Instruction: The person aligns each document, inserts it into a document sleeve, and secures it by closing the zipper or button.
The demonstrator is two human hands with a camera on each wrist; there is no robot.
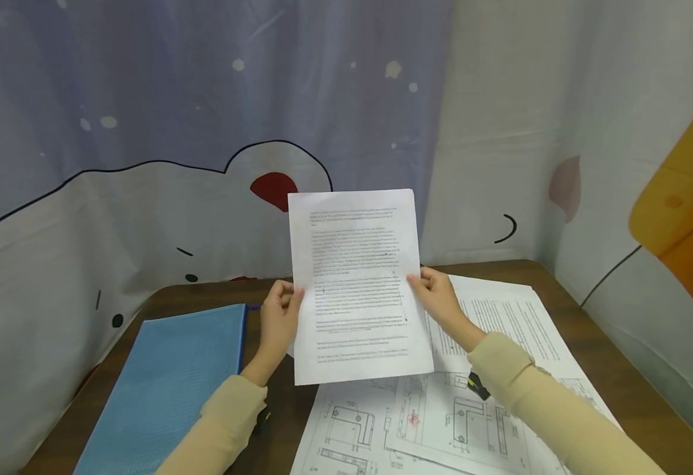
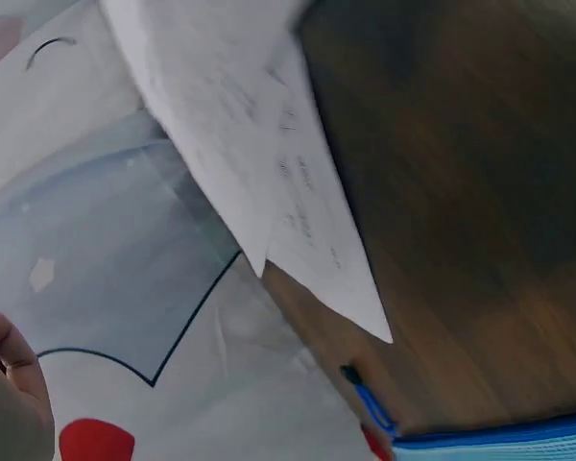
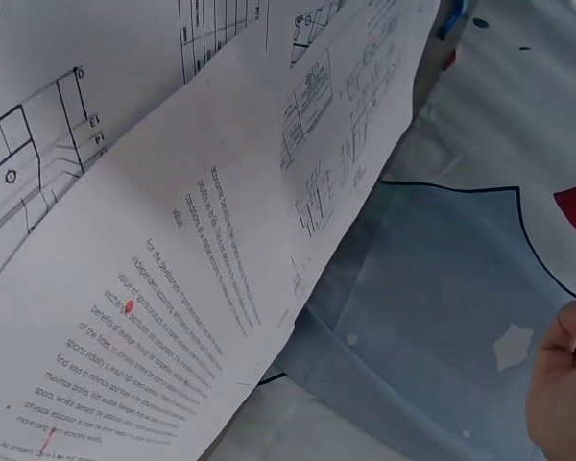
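A printed text sheet [image 1: 358,284] is held upright above the brown table [image 1: 596,343]. My left hand [image 1: 279,316] pinches its left edge and my right hand [image 1: 435,297] pinches its right edge, thumbs on the front. In the left wrist view only a bit of the left hand [image 2: 5,403] shows at the lower left, with paper sheets [image 2: 259,163] over the wood. The right wrist view shows printed pages [image 3: 154,317] lying on the table and part of the right hand [image 3: 566,384] at the right edge.
Technical drawing sheets [image 1: 418,422] and text pages [image 1: 513,316] lie on the right half of the table. A blue zip pouch [image 1: 162,389] lies at the left. A patterned cloth backdrop [image 1: 144,165] hangs close behind and to the right.
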